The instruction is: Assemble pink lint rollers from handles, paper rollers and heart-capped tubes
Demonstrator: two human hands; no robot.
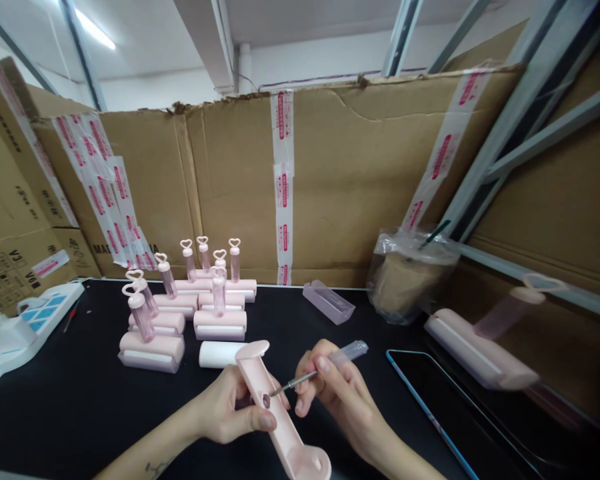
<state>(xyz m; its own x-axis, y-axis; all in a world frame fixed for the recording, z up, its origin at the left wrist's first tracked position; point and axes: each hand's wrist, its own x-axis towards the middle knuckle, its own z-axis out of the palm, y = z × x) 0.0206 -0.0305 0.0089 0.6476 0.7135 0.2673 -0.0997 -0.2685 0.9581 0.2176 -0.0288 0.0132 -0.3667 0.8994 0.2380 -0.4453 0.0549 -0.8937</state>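
My left hand [235,407] grips a pink lint roller housing [281,427], long and hollow with a rounded end plate at each end. The housing is tilted, its hollow side towards me, and a small round hole shows near its middle. In my right hand [337,387] is a screwdriver [307,375] with a clear handle, held between thumb and fingers. Its tip points at the hole; whether it touches a screw there I cannot tell. Just behind my left hand lies a white paper roll [223,355], partly covered by the housing. A translucent pink cover [329,301] rests farther back.
Several pink lint rollers [151,350] with heart-topped handles stand back left; another lint roller [483,350] is at right. A phone [460,407] lies near my right arm. Behind are a bagged drink cup [405,280] and cardboard wall [340,180]; a power strip [40,323] sits left.
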